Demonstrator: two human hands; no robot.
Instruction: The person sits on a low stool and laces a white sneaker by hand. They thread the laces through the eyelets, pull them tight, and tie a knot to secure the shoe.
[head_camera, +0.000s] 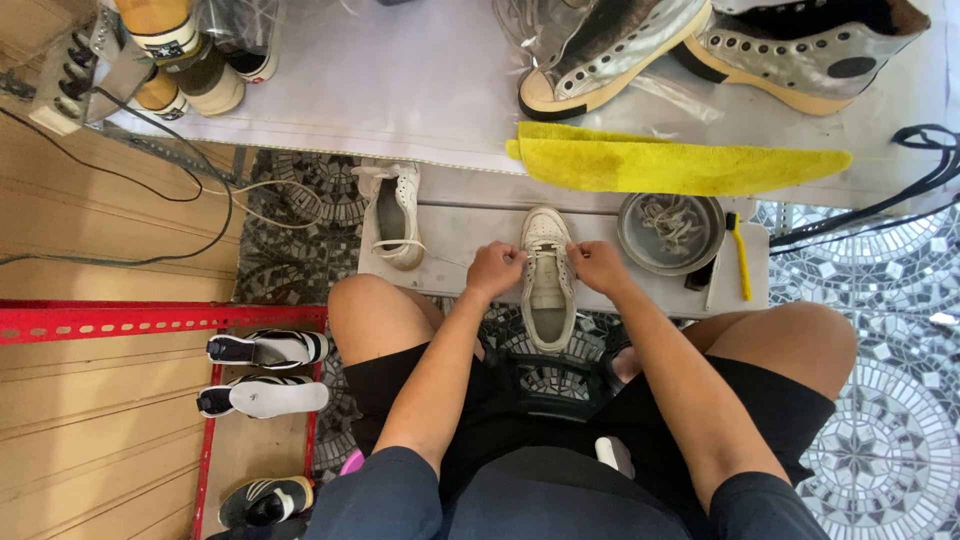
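A worn white sneaker (547, 285) lies toe-away on a low grey bench (460, 235) between my knees. My left hand (494, 268) grips its left eyelet edge, fingers curled. My right hand (598, 264) pinches the right eyelet edge. Both hands sit at the shoe's lacing area; whether a lace is between the fingers is hidden. A second white sneaker (397, 213) rests on its side at the bench's left end, a loose lace across it.
A round metal bowl (670, 233) holding laces and a yellow-handled brush (740, 255) sit on the bench's right end. A yellow cloth (680, 165) hangs at the table edge, with silver high-top shoes (700, 45) above. A red metal rack (150, 320) of shoes stands at left.
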